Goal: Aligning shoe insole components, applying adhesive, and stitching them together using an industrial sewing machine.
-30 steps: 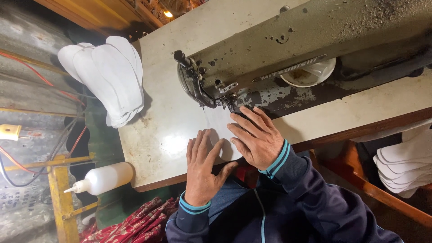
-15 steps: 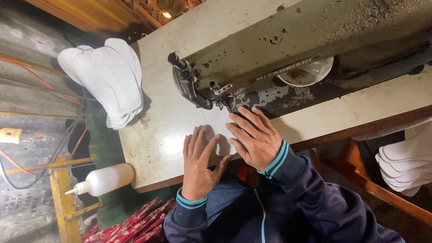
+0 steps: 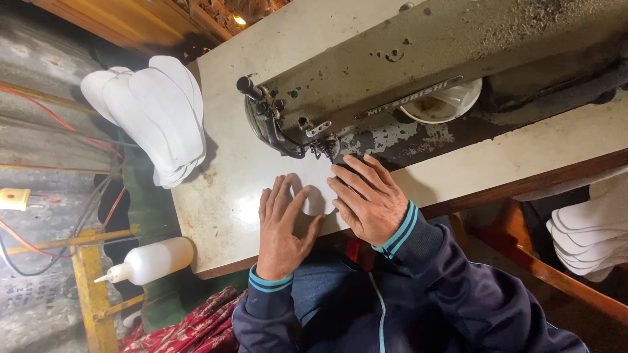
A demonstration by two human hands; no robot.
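My left hand (image 3: 282,225) lies flat, fingers spread, on a white cut piece (image 3: 313,193) on the table. Nothing pinched; the palm just presses it down so it lies smooth and does not slide. My right hand (image 3: 367,199) lies flat too, fingers together, fingertips on the far end of the piece just beside the needle (image 3: 325,151), placed to steer that end under it. Most of the piece is hidden under both hands.

Table (image 3: 222,216): pale top, worn and stained, wooden edge toward me. Sewing machine (image 3: 418,72): old, grey-green, dusty, paint chipped on its bed. A white bowl-like thing (image 3: 439,104) sits behind the arm; cannot tell what it is.

Far left corner: stack of white sole-shaped pieces (image 3: 154,117), overhanging the edge. Another such stack (image 3: 592,229) low on my right. Below left, a white squeeze bottle (image 3: 152,260) on a yellow frame (image 3: 88,287), red wires (image 3: 59,121) along the wall.
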